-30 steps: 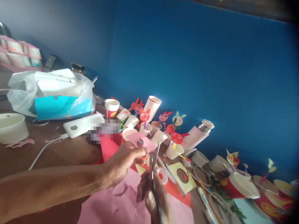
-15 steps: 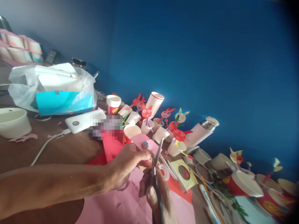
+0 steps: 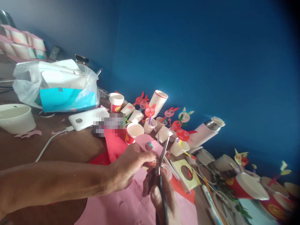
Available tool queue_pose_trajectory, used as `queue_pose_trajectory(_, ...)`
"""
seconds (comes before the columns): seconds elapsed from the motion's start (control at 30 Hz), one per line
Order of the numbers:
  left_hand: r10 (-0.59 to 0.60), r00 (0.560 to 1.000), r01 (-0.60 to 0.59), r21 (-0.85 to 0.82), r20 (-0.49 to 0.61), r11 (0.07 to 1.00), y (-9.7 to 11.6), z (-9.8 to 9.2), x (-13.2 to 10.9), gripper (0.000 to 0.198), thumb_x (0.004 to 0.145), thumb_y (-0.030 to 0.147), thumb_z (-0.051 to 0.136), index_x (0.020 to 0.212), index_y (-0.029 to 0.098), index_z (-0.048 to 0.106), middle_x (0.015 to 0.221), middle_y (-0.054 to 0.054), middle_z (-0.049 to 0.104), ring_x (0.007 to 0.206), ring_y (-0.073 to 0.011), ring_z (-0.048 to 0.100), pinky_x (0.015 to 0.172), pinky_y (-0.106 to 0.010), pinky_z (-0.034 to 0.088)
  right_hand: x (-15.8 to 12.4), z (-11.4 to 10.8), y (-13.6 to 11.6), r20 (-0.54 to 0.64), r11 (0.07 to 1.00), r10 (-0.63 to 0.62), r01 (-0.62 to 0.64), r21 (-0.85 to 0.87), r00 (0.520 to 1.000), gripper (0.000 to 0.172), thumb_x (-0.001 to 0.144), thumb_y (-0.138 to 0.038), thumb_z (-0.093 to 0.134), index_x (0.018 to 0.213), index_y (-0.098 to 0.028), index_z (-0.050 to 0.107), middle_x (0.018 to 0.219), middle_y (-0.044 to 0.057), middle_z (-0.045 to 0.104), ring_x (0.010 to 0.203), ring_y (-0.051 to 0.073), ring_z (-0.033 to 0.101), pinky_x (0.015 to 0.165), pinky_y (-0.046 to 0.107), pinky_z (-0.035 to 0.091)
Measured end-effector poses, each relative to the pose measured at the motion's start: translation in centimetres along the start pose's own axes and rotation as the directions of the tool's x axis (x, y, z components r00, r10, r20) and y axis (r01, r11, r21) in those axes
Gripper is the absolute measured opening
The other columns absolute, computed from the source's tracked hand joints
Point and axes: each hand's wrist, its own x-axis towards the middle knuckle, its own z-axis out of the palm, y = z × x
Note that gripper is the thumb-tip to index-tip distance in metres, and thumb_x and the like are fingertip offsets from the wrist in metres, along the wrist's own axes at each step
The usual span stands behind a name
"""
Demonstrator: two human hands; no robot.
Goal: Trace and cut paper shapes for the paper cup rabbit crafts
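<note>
A small piece of pink paper is pinched by the left hand at lower centre, and scissors are gripped upright in the right hand, blades just beside the paper. A large pink sheet lies below on a wooden table; paper cups holding rabbit cut-outs stand beyond.

Bare lean forearm, bare hand, second bare hand, seemingly short fingernails
</note>
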Motion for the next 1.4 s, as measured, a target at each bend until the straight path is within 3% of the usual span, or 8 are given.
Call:
queue_pose_trajectory(0.23,0.018,1.0,-0.018,0.026,0.02,0.999,-0.2,-0.3,0.0,0.012,0.071,0.021,0.056,0.064,0.013,0.061,0.062,-0.003,0.059,0.061,-0.0139,0.055,0.063,-0.026,0.042,0.2,0.0,0.1,0.003,1.0,-0.021,0.021,0.0,1.0,0.05,0.074,-0.062,0.054,0.102,-0.021,0.058,0.078,0.005,0.061,0.061,0.018,0.055,0.054,0.03,0.046)
queue_pose_trajectory(0.4,0.037,0.999,-0.037,0.02,0.034,0.999,-0.4,-0.3,0.0,0.015,0.073,0.024,0.057,0.064,0.013,0.062,0.062,-0.004,0.06,0.063,-0.0144,0.055,0.065,-0.026,0.042,0.2,-0.1,0.0,0.008,1.0,-0.011,0.011,-0.002,1.0,0.05,0.075,-0.062,0.054,0.103,-0.021,0.057,0.081,0.005,0.06,0.058,0.017,0.053,0.054,0.03,0.045)
queue_pose_trajectory(0.73,0.008,0.999,-0.009,0.026,0.042,1.0,-0.2,-0.4,0.0,0.017,0.071,0.025,0.061,0.061,0.012,0.062,0.06,-0.003,0.059,0.061,-0.0142,0.056,0.065,-0.027,0.042,-0.3,0.1,-0.2,0.055,0.986,0.043,-0.052,0.159,0.998,0.045,0.073,-0.058,0.06,0.102,-0.024,0.055,0.083,0.001,0.056,0.057,0.011,0.045,0.051,0.024,0.037)
queue_pose_trajectory(0.9,0.008,0.998,-0.009,0.019,0.059,1.0,-0.2,-0.4,0.0,0.016,0.072,0.024,0.06,0.061,0.012,0.061,0.06,-0.003,0.058,0.063,-0.0141,0.056,0.068,-0.027,0.043,-0.5,0.2,-0.9,0.028,0.978,0.069,-0.073,0.196,0.997,0.038,0.073,-0.053,0.063,0.099,-0.026,0.058,0.084,0.0,0.057,0.057,0.01,0.046,0.053,0.024,0.039)
queue_pose_trajectory(1.1,0.004,0.996,-0.004,0.004,0.087,1.0,0.1,-0.4,0.0,0.015,0.071,0.024,0.061,0.063,0.012,0.062,0.063,-0.003,0.059,0.064,-0.0133,0.056,0.069,-0.026,0.043,-0.7,0.3,-1.5,-0.042,0.963,0.175,-0.162,0.215,0.984,0.046,0.065,-0.054,0.07,0.098,-0.024,0.06,0.085,0.003,0.061,0.062,0.014,0.051,0.051,0.024,0.042)
queue_pose_trajectory(1.23,-0.003,0.998,0.003,-0.002,0.066,1.0,0.2,-0.3,0.0,0.015,0.07,0.024,0.062,0.06,0.012,0.06,0.061,-0.002,0.058,0.062,-0.0123,0.054,0.069,-0.026,0.043,-0.6,0.5,-1.9,-0.029,0.953,0.167,-0.153,0.262,0.986,0.046,0.063,-0.054,0.072,0.095,-0.022,0.061,0.072,0.0,0.062,0.057,0.012,0.051,0.048,0.021,0.041)
queue_pose_trajectory(1.4,-0.009,0.999,0.008,0.023,0.042,1.0,0.5,-0.1,-0.2,0.015,0.067,0.024,0.063,0.06,0.012,0.06,0.061,-0.002,0.057,0.062,-0.0126,0.052,0.068,-0.027,0.042,-0.8,0.5,-2.2,-0.077,0.956,0.191,-0.168,0.24,0.979,0.046,0.061,-0.055,0.073,0.093,-0.024,0.063,0.084,0.001,0.066,0.062,0.012,0.057,0.059,0.023,0.049)
